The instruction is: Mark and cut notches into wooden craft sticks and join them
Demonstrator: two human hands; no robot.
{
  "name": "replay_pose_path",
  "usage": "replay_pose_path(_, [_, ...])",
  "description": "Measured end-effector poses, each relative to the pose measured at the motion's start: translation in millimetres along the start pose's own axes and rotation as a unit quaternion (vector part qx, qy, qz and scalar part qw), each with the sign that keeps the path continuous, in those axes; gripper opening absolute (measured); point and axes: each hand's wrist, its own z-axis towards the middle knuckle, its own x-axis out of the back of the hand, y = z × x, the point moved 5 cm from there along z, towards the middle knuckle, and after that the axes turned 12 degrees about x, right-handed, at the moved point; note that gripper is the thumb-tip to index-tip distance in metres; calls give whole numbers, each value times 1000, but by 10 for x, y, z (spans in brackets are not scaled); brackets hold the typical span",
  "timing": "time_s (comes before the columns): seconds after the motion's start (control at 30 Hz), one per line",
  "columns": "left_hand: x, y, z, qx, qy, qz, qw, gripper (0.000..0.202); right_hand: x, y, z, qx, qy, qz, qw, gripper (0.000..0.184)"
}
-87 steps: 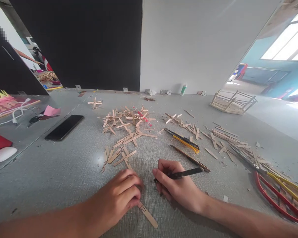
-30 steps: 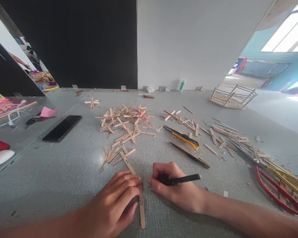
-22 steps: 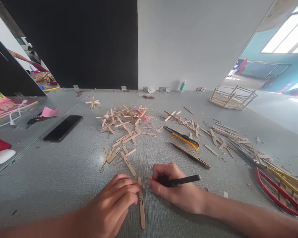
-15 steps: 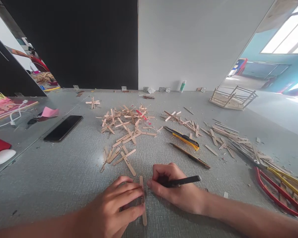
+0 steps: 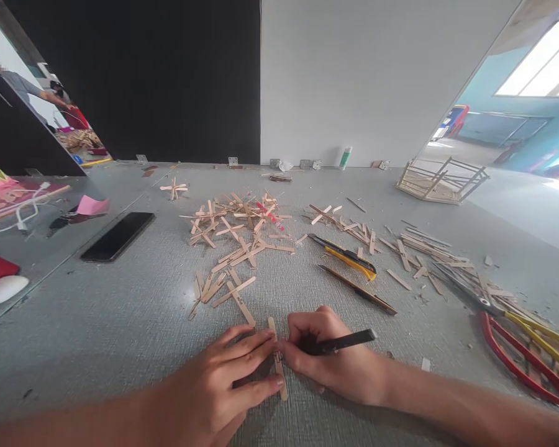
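Note:
My left hand [image 5: 223, 375] pins a wooden popsicle stick [image 5: 278, 367] to the grey table, fingers near its upper part and thumb at its lower end. Dark pen-like marks show on the middle of the stick. In my right hand [image 5: 338, 360] is a black pen [image 5: 351, 339], its back end pointing right. The fingertips of that hand rest right beside the stick, and the pen's tip is hidden behind them. Just beyond the left fingers lie crossed popsicle sticks [image 5: 241, 302], some marked with dark lines.
A pile of crossed sticks [image 5: 246, 214] spreads farther back. To the right lie a yellow-and-black utility knife [image 5: 349, 257], a slim dark blade tool [image 5: 358, 290], wood scraps and large scissors [image 5: 526, 366]. A phone [image 5: 118, 237] lies left. At far left, a person's arm [image 5: 41, 93] reaches behind the partition.
The stick has moved slightly away from me and tilted, with my left fingers shifting along it. My right hand's fingertips have come up against the stick. A person shows more at far left.

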Motion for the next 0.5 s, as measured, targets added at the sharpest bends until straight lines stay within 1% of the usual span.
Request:
replay_pose_path(0.1, [-16,-6,-4,-1,-10,-3,1000,40,8,-24,2,14,7,-25,1000,42])
replay_pose_path(0.27, [-3,-2,9,3,-7,-20,1000,42,-38,52,-31,-24,-8,6,1000,40])
replay_pose_path(0.4, [-9,9,12,-2,-10,-19,1000,44,-21,35,-17,-1,-1,-26,1000,39])
replay_pose_path(0.5, [-33,0,4,-3,-14,-11,1000,44,-23,21,-5,-2,-8,-32,999,39])
